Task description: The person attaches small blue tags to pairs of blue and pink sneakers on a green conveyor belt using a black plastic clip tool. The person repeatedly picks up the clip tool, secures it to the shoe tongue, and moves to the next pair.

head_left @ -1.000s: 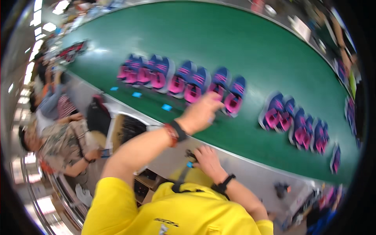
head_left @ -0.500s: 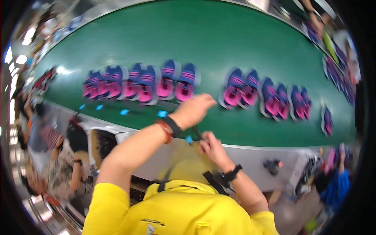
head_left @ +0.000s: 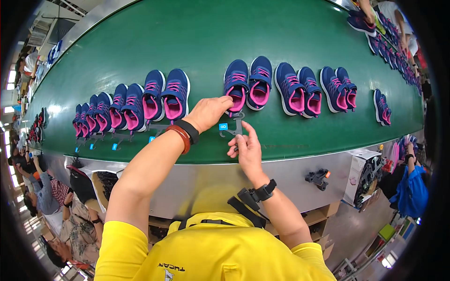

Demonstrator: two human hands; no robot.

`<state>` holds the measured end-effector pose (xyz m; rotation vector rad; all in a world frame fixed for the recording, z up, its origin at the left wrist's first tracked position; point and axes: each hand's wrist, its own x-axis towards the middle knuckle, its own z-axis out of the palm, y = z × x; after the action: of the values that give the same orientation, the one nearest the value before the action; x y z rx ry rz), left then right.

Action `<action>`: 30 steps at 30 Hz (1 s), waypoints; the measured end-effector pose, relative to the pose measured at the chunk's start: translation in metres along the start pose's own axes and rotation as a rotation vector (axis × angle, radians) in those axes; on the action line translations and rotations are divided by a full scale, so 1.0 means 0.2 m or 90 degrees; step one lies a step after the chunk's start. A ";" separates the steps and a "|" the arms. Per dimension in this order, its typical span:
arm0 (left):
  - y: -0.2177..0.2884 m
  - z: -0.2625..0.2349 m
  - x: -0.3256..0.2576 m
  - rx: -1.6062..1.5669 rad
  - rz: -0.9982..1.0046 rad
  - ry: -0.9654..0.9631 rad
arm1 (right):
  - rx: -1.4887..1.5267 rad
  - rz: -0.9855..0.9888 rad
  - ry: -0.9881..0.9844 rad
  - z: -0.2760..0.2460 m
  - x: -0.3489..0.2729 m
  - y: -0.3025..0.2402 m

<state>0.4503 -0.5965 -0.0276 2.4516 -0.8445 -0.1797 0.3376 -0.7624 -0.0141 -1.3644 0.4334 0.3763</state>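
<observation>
A green belt (head_left: 281, 136) curves through a crowded workshop, with navy-and-pink shoes in pairs along it and a steel edge nearest the person. The left hand (head_left: 208, 112) closes on the heel of one shoe (head_left: 236, 86). The right hand (head_left: 246, 150) pinches the dark hanger (head_left: 233, 129) just below. Bare belt lies beyond the shoes.

- The left hand (head_left: 206, 112) covers the heel of one navy-and-pink shoe (head_left: 236, 84).
- Shoes far left (head_left: 37, 126) are too small to tell apart.
- The green belt (head_left: 197, 42) is cut off at both ends.
</observation>
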 end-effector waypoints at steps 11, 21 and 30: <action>0.04 0.00 -0.18 0.069 0.039 -0.008 | -0.163 0.039 -0.152 -0.08 0.00 0.06; 0.13 0.01 -0.27 0.067 0.072 -0.016 | -0.222 0.175 -0.306 -0.11 0.11 -0.21; 0.26 -0.01 -0.24 0.022 -0.193 -0.079 | -0.877 -0.500 -0.178 -0.42 0.45 -0.40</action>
<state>0.3840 -0.6006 -0.0012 2.6130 -0.5240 -0.4343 0.4486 -0.8576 -0.0048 -2.5932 -0.7767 0.1630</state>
